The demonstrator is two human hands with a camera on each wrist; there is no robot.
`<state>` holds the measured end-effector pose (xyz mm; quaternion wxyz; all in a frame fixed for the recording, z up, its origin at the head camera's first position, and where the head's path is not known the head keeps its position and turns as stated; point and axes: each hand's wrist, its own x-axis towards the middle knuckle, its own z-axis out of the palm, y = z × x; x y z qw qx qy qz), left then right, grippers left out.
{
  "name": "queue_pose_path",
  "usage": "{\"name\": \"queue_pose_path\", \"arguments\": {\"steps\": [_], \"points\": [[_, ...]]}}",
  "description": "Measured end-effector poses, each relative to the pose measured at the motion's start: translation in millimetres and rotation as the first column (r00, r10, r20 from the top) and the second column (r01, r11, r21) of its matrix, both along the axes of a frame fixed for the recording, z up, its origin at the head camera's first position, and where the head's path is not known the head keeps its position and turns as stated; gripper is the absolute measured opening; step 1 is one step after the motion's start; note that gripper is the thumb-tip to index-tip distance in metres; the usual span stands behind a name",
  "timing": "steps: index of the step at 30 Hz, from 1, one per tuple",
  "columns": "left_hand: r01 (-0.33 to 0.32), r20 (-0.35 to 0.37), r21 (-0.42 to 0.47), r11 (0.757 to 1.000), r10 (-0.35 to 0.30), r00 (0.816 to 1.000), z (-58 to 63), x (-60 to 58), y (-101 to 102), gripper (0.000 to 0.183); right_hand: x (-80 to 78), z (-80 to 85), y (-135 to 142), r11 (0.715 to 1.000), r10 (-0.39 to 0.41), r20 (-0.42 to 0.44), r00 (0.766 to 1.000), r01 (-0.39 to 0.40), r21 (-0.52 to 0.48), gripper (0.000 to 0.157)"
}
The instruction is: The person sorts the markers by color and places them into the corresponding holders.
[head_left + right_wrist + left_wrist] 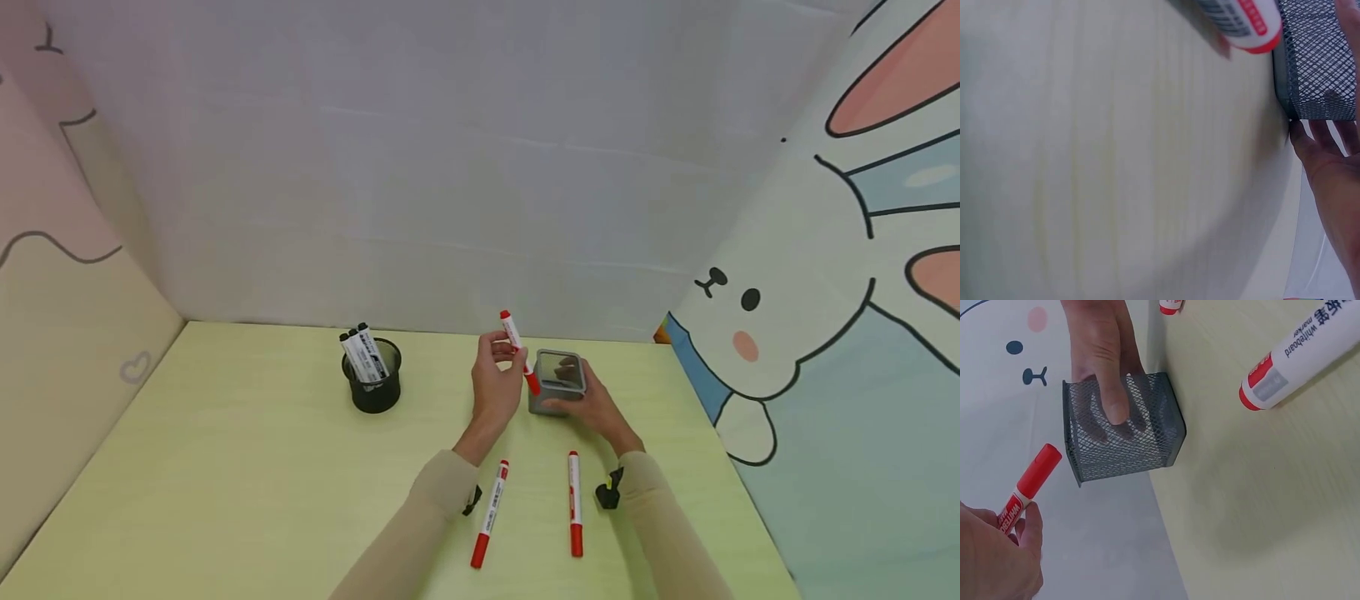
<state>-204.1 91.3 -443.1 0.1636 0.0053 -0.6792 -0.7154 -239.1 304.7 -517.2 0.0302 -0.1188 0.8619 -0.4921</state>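
Observation:
My left hand (495,387) holds a red-and-white whiteboard marker (511,327) between thumb and fingers. The marker stands tilted, its red cap low beside the left rim of a grey square mesh pen holder (542,402). My right hand (598,408) grips that pen holder from the right, thumb across the near side and fingers behind. In the left wrist view the mesh pen holder (1129,453) shows its side wall, with the held marker (1038,470) apart from it. The right wrist view catches only part of the mesh pen holder (1319,56).
Two more red whiteboard markers lie on the table near my forearms, a left marker (491,512) and a right marker (575,504). Farther left stands a round black pen holder (375,398) with several black-tipped markers (363,354) leaning in it. A pale wall (420,183) rises behind the table.

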Motion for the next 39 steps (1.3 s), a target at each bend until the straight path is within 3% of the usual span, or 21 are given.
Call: {"name": "queue_pose_path", "arguments": {"steps": [13,20,39], "points": [[0.041,-0.069,0.044,0.998,-0.038,0.997,-2.0,-12.0,18,0.033,3.2,5.8,-1,1.000,0.003,0.028,1.000,-0.003,-0.019,0.087],[0.104,-0.046,-0.001,0.995,-0.104,0.994,-1.5,-9.7,24,0.031,1.9,2.1,0,1.000,0.009,0.025,1.000,-0.009,-0.029,0.085],[0.124,0.055,-0.126,0.984,-0.118,0.991,-14.1,-8.8,24,0.031,4.5,3.6,-1,0.997,0.040,0.017,0.999,-0.038,-0.071,0.081]]}}
